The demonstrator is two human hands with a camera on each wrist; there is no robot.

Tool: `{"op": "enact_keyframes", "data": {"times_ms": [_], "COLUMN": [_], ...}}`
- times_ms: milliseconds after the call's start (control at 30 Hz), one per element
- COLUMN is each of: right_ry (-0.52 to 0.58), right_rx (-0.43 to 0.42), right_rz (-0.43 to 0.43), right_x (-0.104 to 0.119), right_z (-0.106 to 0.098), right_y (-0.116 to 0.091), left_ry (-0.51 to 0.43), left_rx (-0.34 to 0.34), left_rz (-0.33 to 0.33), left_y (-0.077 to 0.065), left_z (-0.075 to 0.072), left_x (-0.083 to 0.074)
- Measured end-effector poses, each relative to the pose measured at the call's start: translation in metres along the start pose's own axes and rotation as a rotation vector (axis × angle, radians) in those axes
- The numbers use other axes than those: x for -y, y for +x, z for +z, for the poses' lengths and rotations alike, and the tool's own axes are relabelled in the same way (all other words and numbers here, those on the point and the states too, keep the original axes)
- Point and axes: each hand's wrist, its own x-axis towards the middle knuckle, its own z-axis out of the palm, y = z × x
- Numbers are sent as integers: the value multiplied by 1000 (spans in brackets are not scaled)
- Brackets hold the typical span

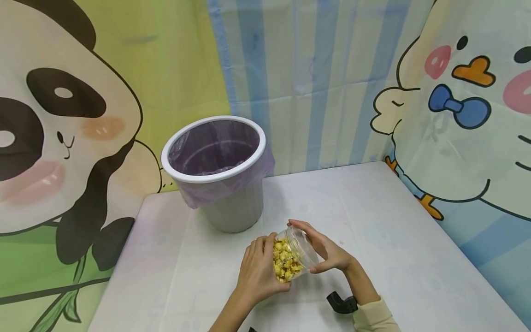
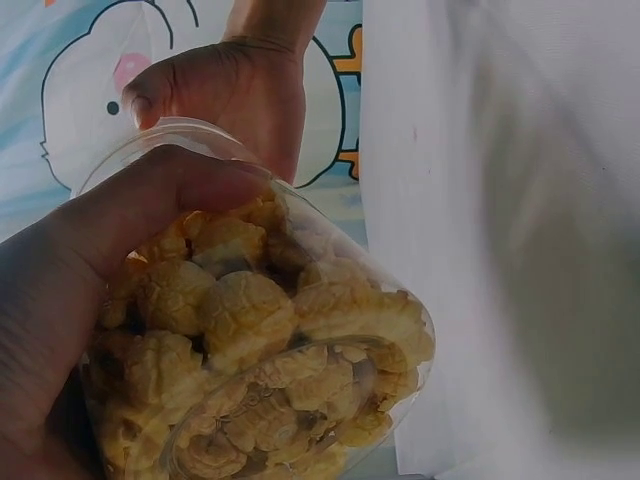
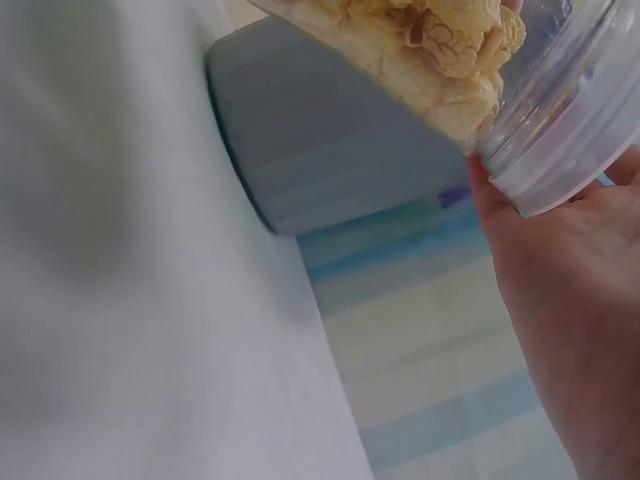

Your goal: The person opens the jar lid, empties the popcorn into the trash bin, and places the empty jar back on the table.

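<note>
A clear plastic jar (image 1: 286, 263) of yellow popcorn is held tilted over the table, its lidded end toward the right. My left hand (image 1: 258, 272) grips the jar's body from the left, and in the left wrist view its thumb (image 2: 165, 205) lies across the side. My right hand (image 1: 329, 249) holds the clear lid (image 1: 306, 249), thumb and fingers on opposite sides of its rim. In the right wrist view the lid (image 3: 560, 165) sits over the jar's neck, with popcorn (image 3: 440, 55) behind it.
A grey bin (image 1: 236, 210) with a white rim and a purple liner (image 1: 221, 191) stands behind the jar, to the left. The white table (image 1: 398, 258) meets cartoon-printed curtains (image 1: 307, 92) at the back and sides. A black wrist mount (image 1: 342, 303) is on the right wrist.
</note>
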Motion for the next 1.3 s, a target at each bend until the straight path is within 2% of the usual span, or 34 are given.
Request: {"op": "enact_keyframes", "data": {"times_ms": [233,300,367,433,500,633,733,833,933,1100,1300], "right_ry": [18,21,-7,-64,-148,-415,-620,-773,-899,-1040,-1103], "right_rx": [-28,-60,-127,-228,-354,-585,-677,-711,-715,-701,-670], "right_rz": [-21,-36,-33,-12,45,228,376,489,567,617,647], "right_x": [3,5,7,9,10,7,2,-4,-11,-20,-29], "right_z": [-7,-11,-16,-21,-26,-33,-38,-45,-52,-64,-73], "right_y": [-5,-8,-13,-19,-26,-39,-49,-59,-69,-82,-92], "left_ry": [-5,-1,5,9,11,9,6,1,4,1,1], "left_rx": [-18,-22,-25,-26,-26,-23,-26,-33,-37,-29,-27], "left_rz": [-6,-10,-13,-14,-15,-17,-15,-16,-14,-17,-17], "left_y": [0,0,0,0,0,-1,-1,-2,-2,-3,-3], "left_z": [0,0,0,-1,-1,-2,-2,-2,-1,-1,0], "left_x": [1,1,2,2,3,3,3,4,4,5,5]}}
